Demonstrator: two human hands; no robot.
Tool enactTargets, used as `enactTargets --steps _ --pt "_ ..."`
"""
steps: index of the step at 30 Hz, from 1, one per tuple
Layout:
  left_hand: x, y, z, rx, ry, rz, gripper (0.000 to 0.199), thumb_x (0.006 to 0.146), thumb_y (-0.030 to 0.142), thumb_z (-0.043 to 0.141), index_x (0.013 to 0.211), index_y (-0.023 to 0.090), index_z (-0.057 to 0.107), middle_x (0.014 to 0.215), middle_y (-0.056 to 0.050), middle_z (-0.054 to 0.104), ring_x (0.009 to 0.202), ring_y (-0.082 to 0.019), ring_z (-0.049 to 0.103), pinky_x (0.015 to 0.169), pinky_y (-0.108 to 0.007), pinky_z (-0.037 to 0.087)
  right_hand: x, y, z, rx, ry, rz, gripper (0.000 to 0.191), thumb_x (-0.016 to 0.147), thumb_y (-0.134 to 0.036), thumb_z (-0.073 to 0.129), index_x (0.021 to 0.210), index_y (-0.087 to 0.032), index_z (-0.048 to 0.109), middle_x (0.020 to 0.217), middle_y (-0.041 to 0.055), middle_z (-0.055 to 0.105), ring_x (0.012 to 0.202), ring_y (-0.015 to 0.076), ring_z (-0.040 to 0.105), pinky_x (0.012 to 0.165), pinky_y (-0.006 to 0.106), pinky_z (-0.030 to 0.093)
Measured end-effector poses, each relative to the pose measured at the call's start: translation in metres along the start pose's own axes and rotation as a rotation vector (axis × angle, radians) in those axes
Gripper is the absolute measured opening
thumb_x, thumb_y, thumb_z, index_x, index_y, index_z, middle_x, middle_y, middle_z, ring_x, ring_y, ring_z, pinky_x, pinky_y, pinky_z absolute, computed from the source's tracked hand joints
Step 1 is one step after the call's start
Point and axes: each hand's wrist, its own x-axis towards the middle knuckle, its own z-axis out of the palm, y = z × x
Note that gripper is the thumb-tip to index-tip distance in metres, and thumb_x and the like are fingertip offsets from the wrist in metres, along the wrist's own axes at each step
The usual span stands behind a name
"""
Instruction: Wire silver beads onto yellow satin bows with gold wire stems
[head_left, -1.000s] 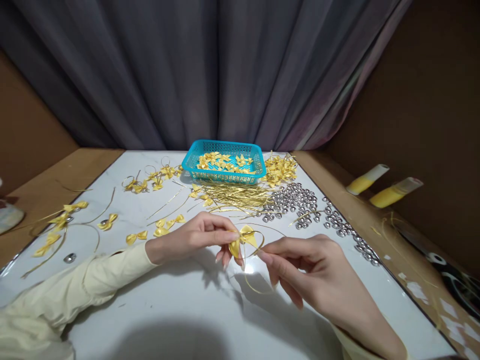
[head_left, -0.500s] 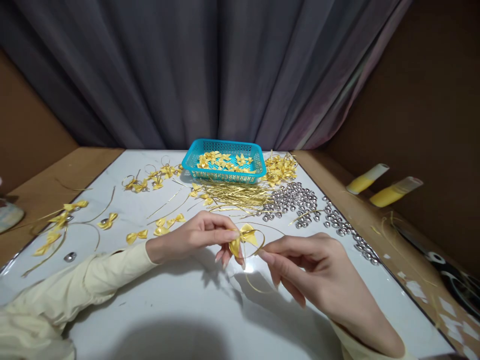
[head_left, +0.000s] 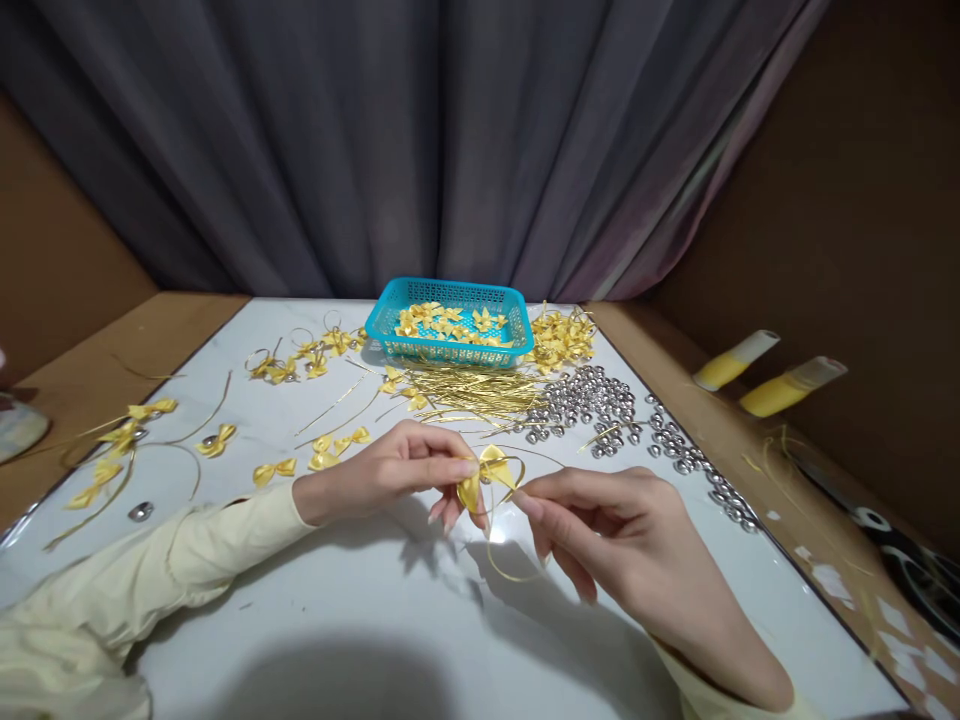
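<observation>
Above the middle of the white table [head_left: 360, 620], my left hand [head_left: 416, 470] pinches a yellow ribbon bow [head_left: 493, 466] between thumb and fingertips. A thin gold cord [head_left: 523, 468] loops around the bow, and one of its tails hangs below in a curve. My right hand [head_left: 600, 530] is closed, thumb and forefinger pinching the cord at the right side of that loop. Just left of my left wrist lie loose yellow bows [head_left: 337, 448]. Whether a metal piece sits at the bow's centre, I cannot tell.
Behind my hands stands a blue basket [head_left: 450, 355] holding yellow bows. In front of it lie gold cords [head_left: 480, 388]; silver heart-shaped pieces [head_left: 585, 400] spread to the right. Corded bows [head_left: 120, 437] lie at left. Two yellow-filled tubes [head_left: 795, 387] and scissors [head_left: 885, 530] are at right.
My right hand has shifted slightly left toward the bow, and the cord loop looks a little smaller. My left hand keeps its place on the bow.
</observation>
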Motion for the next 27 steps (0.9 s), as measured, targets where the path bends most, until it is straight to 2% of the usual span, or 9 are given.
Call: enactTargets --steps 3,11,17,27 --pt "0.000 -0.001 0.000 -0.102 -0.002 -0.008 0.019 0.085 0.025 0.062 0.074 0.010 0.065 0.072 -0.008 0.071 0.051 -0.008 0.056 0.050 -0.019 0.042 -0.001 0.002 0.002 0.044 -0.004 -0.010 0.025 0.085 -0.023 0.056 0.066 -0.012 0.068 0.045 -0.0006 0.054 0.031 0.0057 0.043 0.034 0.017 0.034" --pt "-0.003 0.000 0.002 -0.275 -0.049 0.008 0.017 0.084 0.024 0.064 0.074 0.010 0.066 0.072 -0.008 0.073 0.050 -0.008 0.057 0.047 -0.016 0.040 -0.003 0.008 0.012 0.057 0.074 -0.177 0.023 0.088 -0.019 0.054 0.069 -0.013 0.065 0.050 0.0002 0.058 0.032 0.0053 0.046 0.035 0.017 0.036" --pt "-0.005 0.000 0.004 -0.285 -0.049 -0.006 0.018 0.082 0.026 0.065 0.072 0.010 0.065 0.070 -0.008 0.072 0.048 -0.008 0.054 0.048 -0.018 0.040 -0.002 0.013 0.015 0.038 0.091 -0.260 0.015 0.087 -0.015 0.055 0.076 -0.014 0.065 0.055 -0.0018 0.060 0.033 0.0036 0.044 0.036 0.016 0.036" --pt "-0.006 0.002 0.003 -0.221 -0.079 -0.021 0.018 0.083 0.025 0.063 0.074 0.010 0.066 0.066 -0.008 0.069 0.043 -0.008 0.049 0.044 -0.019 0.037 -0.004 0.008 0.018 -0.147 0.182 -0.346 0.015 0.086 -0.011 0.054 0.073 -0.015 0.061 0.054 -0.0032 0.056 0.043 0.0056 0.045 0.040 0.016 0.035"
